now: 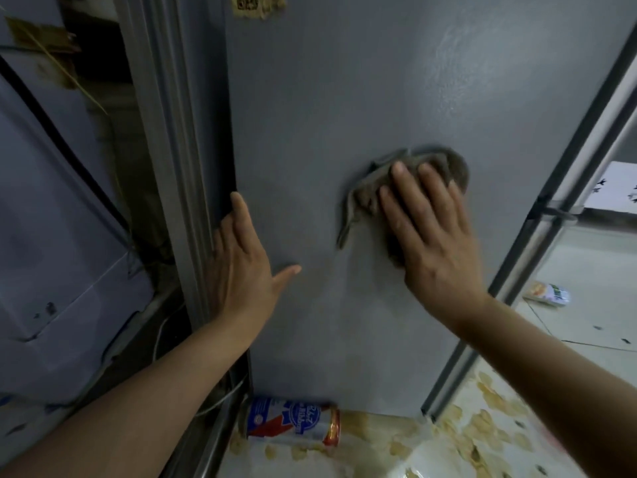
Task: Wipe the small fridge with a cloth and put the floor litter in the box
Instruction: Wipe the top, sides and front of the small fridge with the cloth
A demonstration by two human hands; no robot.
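The grey side of the small fridge (327, 98) fills the middle of the view. My right hand (431, 229) presses a crumpled grey cloth (372, 188) flat against it with straight fingers. My left hand (241, 263) rests open on the fridge's left edge, fingers spread, next to the door seal (175, 167). On the floor at the fridge's foot lies a blue, white and red can (293, 420) on its side. A small crumpled packet (548, 294) lies on the floor at the right.
A white appliance (51, 236) with a black cable stands at the left. A metal rack frame (551, 201) runs diagonally at the right. Patterned floor covering (465, 439) spreads below. A white board (613, 188) sits behind the rack.
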